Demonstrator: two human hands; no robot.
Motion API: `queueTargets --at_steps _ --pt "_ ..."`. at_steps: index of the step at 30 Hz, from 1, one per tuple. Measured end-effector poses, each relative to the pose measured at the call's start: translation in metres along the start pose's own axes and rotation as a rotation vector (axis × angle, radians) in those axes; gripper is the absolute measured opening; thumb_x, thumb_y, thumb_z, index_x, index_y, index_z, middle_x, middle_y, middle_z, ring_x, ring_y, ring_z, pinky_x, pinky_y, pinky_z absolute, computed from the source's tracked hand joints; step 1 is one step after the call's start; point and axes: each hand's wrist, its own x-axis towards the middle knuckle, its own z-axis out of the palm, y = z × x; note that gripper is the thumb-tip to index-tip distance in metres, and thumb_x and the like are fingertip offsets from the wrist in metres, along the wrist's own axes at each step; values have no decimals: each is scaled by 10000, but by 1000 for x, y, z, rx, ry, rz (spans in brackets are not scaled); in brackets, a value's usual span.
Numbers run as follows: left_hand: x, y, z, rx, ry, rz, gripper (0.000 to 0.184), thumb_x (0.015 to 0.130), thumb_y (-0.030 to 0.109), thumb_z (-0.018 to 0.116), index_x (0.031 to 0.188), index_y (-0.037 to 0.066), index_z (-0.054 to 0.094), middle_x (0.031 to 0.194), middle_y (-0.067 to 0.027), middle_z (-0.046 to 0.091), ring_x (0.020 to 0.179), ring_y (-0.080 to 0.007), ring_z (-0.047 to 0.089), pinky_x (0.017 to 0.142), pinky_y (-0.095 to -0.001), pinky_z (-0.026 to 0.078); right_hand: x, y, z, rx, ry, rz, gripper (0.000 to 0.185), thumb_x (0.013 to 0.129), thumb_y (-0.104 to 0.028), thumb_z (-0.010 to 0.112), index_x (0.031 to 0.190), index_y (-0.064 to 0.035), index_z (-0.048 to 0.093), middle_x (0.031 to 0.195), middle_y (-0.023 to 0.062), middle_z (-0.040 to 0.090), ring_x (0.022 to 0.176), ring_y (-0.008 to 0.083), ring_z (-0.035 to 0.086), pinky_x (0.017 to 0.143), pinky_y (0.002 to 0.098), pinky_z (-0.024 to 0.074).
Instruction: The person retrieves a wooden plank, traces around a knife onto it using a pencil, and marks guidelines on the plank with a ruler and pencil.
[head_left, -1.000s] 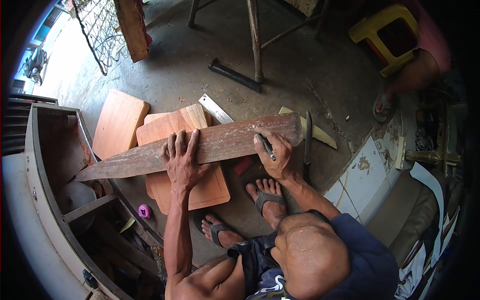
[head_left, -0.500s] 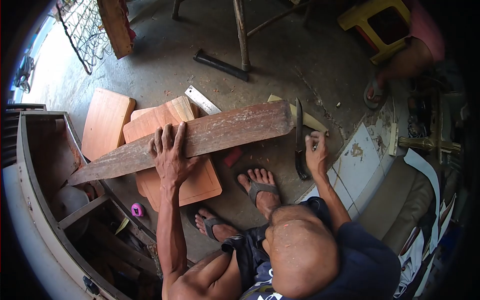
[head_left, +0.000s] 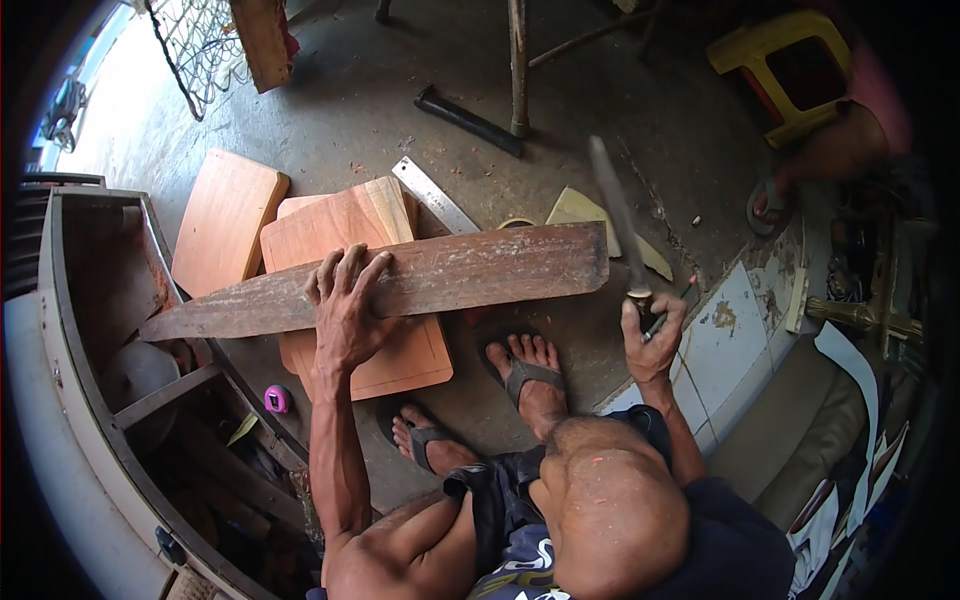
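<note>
My left hand (head_left: 347, 308) presses on a long, dark wooden plank (head_left: 480, 268) that tapers to the left, its fingers spread over the upper face. The plank lies across light wooden boards (head_left: 340, 225). To the right of its square end, my right hand (head_left: 652, 335) is closed on the handle of a knife (head_left: 620, 205), whose blade points up and away, slightly blurred. A thin dark pen-like item (head_left: 655, 326) is also in that hand. Beyond the plank are a metal ruler (head_left: 433, 195) and a pale, flat offcut (head_left: 580, 210).
A pink tape measure (head_left: 276, 399) lies beside an open cabinet frame (head_left: 135, 412) at left. On the floor ahead is a black bar (head_left: 470, 122) near a stool leg (head_left: 519, 75). At upper right, a person's leg (head_left: 840, 148) is near a yellow stool (head_left: 780, 40).
My right hand has left the plank's face, moved right and taken hold of the knife, which is now lifted off the floor. My left hand stays on the plank.
</note>
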Motion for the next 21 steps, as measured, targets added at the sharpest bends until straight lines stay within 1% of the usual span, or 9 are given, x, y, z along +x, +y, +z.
queueTargets --at_steps 2,3,5,6,7,11,14,19,21 --pt "-5 1 -4 -63 -27 -22 881 691 296 921 1500 198 587 1638 -132 438 1540 -388 340 1262 -546 220 37 -31 7 184 -166 -152 405 909 -64 806 1170 -43 498 1046 116 623 800 195 626 722 386 546" --pt "-7 2 -5 -60 -23 -12 881 691 296 921 1500 198 587 1638 -132 438 1540 -388 340 1262 -546 220 45 -29 16 237 -208 -158 447 876 -89 864 1173 -42 534 1021 122 651 784 206 651 719 362 558" --pt "-17 4 -3 -145 37 -37 837 727 291 902 1501 219 593 1653 -137 422 1541 -386 337 1272 -553 214 69 -37 25 88 -317 -354 406 837 -68 872 1156 -27 624 980 145 699 755 281 674 716 402 576" --pt "-19 11 -9 -166 67 -29 730 783 246 871 1464 167 621 1610 -153 464 1524 -408 351 1261 -559 264 79 -36 34 93 -323 -362 406 837 -68 872 1156 -27 624 980 145 699 755 281 674 716 402 576" --pt "-20 15 -7 -164 73 -40 730 783 246 871 1464 167 621 1610 -153 464 1524 -408 351 1261 -559 264 89 -34 42 108 -383 -476 387 819 -87 879 1139 -28 670 969 148 716 766 303 666 736 419 571" --pt "-23 53 -3 -217 376 -18 466 868 100 788 1322 95 682 1412 -156 607 1414 -411 481 1183 -530 392 115 -42 66 37 -515 -753 390 796 -178 882 1142 -49 756 967 126 749 844 315 633 830 442 532" --pt "-19 89 5 -257 414 33 425 859 84 793 1275 93 707 1352 -148 638 1380 -405 524 1158 -520 424 116 -42 81 -28 -527 -761 394 840 -240 856 1186 -81 757 1018 103 748 930 298 615 885 427 496" --pt "-8 95 -2 -276 200 255 384 829 78 798 1207 108 736 1313 -140 650 1376 -387 543 1120 -527 466 112 -48 66 -54 -426 -777 392 908 -240 810 1250 -68 725 1096 122 736 995 323 643 891 442 512" --pt "-1 87 -26 -238 83 305 377 828 87 792 1200 107 733 1317 -138 646 1386 -379 539 1118 -528 465 112 -32 51 4 -220 -452 369 1006 -300 730 1294 -72 690 1202 151 723 1070 350 673 952 446 531"
